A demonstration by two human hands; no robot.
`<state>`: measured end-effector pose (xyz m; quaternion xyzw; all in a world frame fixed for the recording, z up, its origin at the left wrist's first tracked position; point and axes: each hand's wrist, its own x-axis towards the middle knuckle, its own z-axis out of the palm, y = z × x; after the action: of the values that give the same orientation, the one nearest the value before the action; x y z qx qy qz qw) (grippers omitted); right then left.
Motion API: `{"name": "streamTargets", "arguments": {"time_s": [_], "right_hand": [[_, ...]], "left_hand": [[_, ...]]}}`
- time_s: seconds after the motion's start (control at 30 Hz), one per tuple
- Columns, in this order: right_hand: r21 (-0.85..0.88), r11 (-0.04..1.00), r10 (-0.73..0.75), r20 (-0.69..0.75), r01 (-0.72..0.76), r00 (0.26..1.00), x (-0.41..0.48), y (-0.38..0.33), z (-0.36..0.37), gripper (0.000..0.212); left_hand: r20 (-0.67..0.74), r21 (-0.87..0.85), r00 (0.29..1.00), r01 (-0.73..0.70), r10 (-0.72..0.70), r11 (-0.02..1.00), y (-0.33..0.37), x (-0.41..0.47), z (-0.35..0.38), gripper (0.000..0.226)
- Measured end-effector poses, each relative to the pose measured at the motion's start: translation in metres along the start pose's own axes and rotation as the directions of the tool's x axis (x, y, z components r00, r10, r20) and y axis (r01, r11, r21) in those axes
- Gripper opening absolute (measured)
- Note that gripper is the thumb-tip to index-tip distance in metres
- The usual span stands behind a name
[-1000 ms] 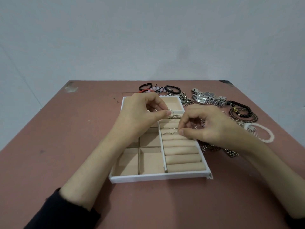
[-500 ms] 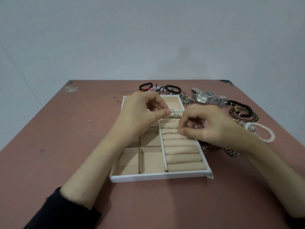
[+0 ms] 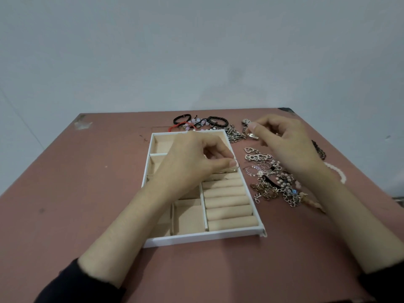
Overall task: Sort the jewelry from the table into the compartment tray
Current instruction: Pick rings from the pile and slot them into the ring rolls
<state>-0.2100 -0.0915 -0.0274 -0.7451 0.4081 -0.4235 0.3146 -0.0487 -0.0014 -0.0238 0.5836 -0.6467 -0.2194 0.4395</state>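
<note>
A white compartment tray [image 3: 196, 239] with beige lining lies mid-table, square cells on its left and padded ring rolls [image 3: 227, 202] on its right. My left hand [image 3: 196, 165] hovers over the upper rolls and pinches a thin silver ring [image 3: 237, 165] between thumb and forefinger. My right hand [image 3: 284, 145] is off the tray, over the silver watch [image 3: 253, 135] at the back right. Its fingers are loosely curled with nothing visible between them. A tangled pile of chains and pendants [image 3: 273, 182] lies just right of the tray.
Black, red and pink bracelets [image 3: 201, 123] lie behind the tray, with a silver chain [image 3: 235, 134] beside them. A white bead bracelet [image 3: 337, 172] and a dark bead bracelet [image 3: 319, 150] sit near the right edge, partly hidden by my right arm. A pale wall rises behind the table.
My right hand has left the ring rolls and moved back and right to above the watch, uncovering the jewelry pile. My left hand still pinches the ring, now slightly lower over the rolls.
</note>
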Motion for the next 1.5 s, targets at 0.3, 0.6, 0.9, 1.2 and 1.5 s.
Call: {"name": "streamTargets", "arguments": {"time_s": [0.3,0.6,0.9,1.2,1.5], "right_hand": [[-0.007,1.0,-0.014,-0.015,0.013,1.0,0.0018,0.0017,0.0009,0.017],[-0.004,1.0,-0.014,-0.007,0.014,1.0,0.0027,0.003,0.0,0.019],[-0.022,1.0,-0.009,0.0,0.009,1.0,0.0016,0.0029,0.0,0.019],[-0.016,1.0,-0.002,0.002,0.002,1.0,0.0007,0.0014,-0.0017,0.019],[-0.03,1.0,-0.003,0.005,0.003,1.0,0.0014,0.0022,-0.0017,0.02]], "left_hand": [[0.111,0.321,0.989,-0.128,0.097,0.939,-0.0075,0.0061,0.0114,0.007],[0.187,0.34,0.975,-0.175,0.116,0.924,-0.0032,0.0012,0.0041,0.01],[0.189,0.361,0.973,-0.197,0.136,0.912,-0.0082,0.0018,0.003,0.014],[0.211,0.415,0.964,-0.239,0.162,0.878,-0.0046,-0.0007,0.0025,0.036],[0.221,0.389,0.966,-0.216,0.137,0.896,-0.006,0.0004,0.0036,0.037]]}}
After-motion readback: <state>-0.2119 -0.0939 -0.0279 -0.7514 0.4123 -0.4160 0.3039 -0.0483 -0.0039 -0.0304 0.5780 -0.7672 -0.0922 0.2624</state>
